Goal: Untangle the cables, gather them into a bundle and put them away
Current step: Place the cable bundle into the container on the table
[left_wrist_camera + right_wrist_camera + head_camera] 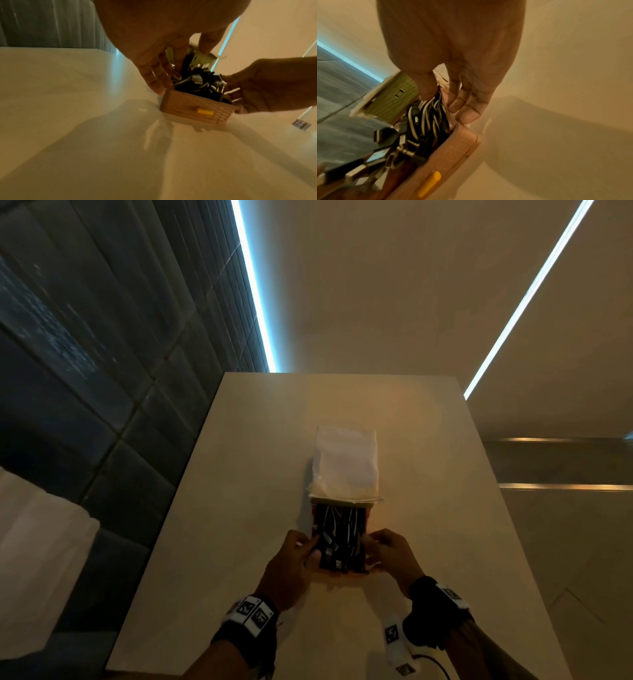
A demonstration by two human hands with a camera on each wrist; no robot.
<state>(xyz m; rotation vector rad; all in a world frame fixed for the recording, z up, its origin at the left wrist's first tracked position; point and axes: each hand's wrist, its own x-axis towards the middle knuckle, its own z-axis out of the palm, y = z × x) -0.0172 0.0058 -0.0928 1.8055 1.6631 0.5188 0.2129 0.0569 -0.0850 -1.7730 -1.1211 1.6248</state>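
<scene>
A small brown woven-look drawer [342, 571] with a yellow handle [205, 112] is pulled out of a little cabinet [344, 463] with a white top and a green body [393, 100]. Black and white cables [339, 532] with their plugs fill the drawer [197, 108]. My left hand [294, 563] holds the drawer's left wall, fingers [154, 81] outside and thumb over the cables [193, 86]. At the other side my right hand [390, 553] pinches the right wall, with the thumb pressing on the cables [428, 115] and the fingers [464, 112] outside.
The cabinet stands in the middle of a pale table [239, 508], whose left edge runs beside a dark padded wall [85, 371]. Something white [34, 542] lies at the far left. A tagged cable end [399, 652] hangs by my right wrist.
</scene>
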